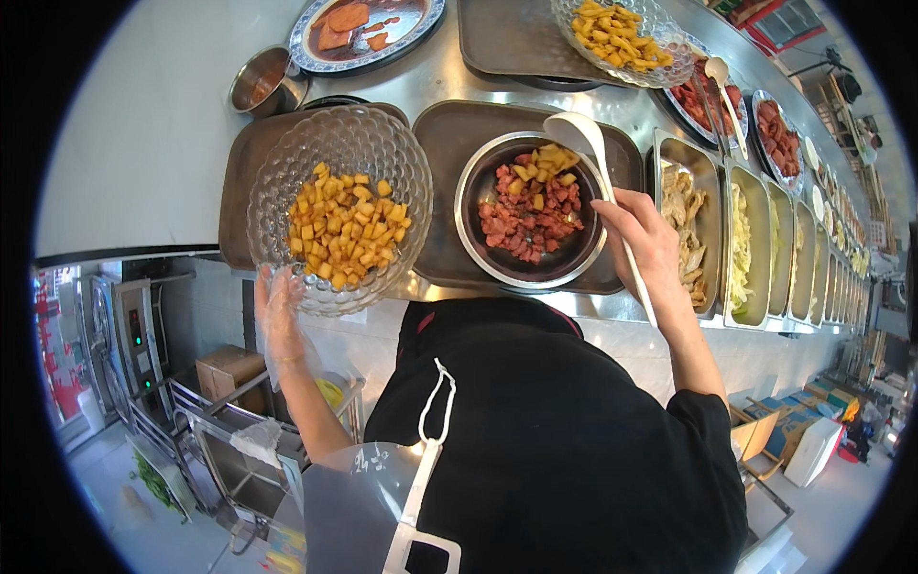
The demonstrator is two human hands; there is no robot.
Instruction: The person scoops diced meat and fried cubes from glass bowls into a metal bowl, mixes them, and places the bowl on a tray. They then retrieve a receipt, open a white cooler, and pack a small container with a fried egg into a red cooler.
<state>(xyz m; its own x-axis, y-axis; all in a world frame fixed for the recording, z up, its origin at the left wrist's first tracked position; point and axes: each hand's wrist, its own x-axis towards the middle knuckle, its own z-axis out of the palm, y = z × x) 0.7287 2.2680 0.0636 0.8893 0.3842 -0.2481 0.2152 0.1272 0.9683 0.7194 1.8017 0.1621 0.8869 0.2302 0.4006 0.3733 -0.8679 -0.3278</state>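
Observation:
My right hand is closed round the handle of a white ladle. The ladle's head hangs over the far right rim of a round steel bowl. Inside that bowl lie diced red meat and, toward the far side, some golden cubes. On the left, my left hand, in a thin clear plastic glove, grips the near left rim of a bumpy clear bowl. Golden-brown cubes, perhaps potato, fill its middle. Some left fingers are partly hidden at the rim.
Brown trays lie under both bowls. Steel pans of sliced food run off to the right. Behind stand a blue-rimmed plate, a steel cup, a second clear bowl of golden pieces and plates of red meat.

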